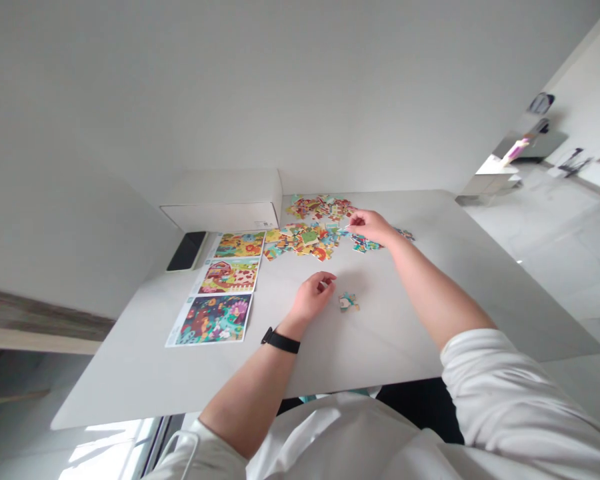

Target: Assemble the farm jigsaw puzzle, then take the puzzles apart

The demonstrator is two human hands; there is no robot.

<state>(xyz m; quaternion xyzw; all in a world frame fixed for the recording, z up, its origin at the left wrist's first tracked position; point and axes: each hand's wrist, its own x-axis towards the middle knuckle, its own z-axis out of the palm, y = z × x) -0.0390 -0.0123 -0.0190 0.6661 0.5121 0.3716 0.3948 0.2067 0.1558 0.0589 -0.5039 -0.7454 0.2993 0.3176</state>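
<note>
My left hand (316, 295) rests on the table with its fingers curled; whether anything is between them is hidden. Just right of it lies a small joined cluster of puzzle pieces (349, 302). Farther back, my right hand (369, 225) pinches a light-blue puzzle piece (345, 229) between thumb and fingertips. That piece is at the right edge of a yellow and green heap of pieces (305, 240). A blue heap of pieces (365, 244) lies partly under my right hand. Behind them is a red heap of pieces (320, 207).
Three picture sheets (227, 277) lie in a column at the left of the table (145, 360). A dark phone (187, 251) is beside them. Against the wall at the back left stands a white box (225, 200).
</note>
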